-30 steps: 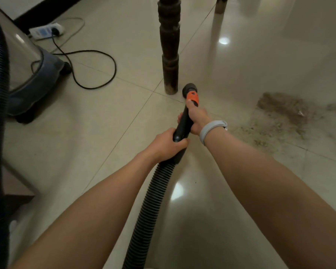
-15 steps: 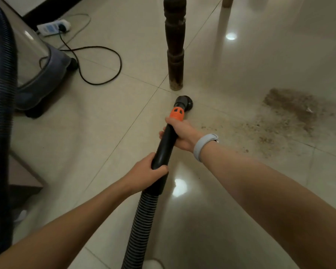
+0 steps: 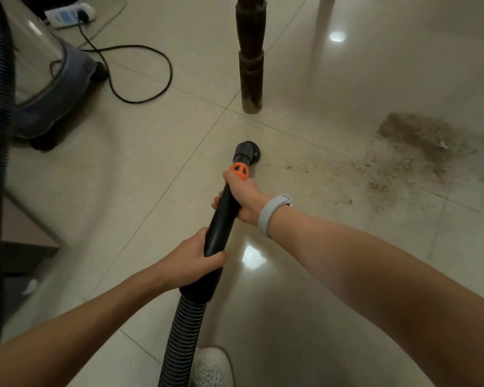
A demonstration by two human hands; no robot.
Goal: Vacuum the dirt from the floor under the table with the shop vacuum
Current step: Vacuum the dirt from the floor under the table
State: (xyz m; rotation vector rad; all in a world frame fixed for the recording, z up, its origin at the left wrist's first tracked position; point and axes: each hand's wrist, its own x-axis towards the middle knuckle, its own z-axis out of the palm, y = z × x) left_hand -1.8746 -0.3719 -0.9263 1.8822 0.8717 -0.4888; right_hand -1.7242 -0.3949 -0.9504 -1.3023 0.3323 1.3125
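Right hand [image 3: 242,198] grasps the wand [image 3: 221,219] just below its orange collar; left hand [image 3: 192,263] grasps it above the hose [image 3: 183,331]. Brush nozzle [image 3: 246,152] sits near the bench leg [image 3: 250,71]. The dirt [image 3: 414,141] lies well apart to the right, apparently untouched; most vacuuming remains.

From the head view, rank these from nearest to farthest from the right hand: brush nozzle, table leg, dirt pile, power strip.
From the right hand:
1. Brush nozzle, just ahead of it on the wand.
2. Table leg, farther ahead.
3. Dirt pile, off to the right.
4. Power strip, far ahead on the left.
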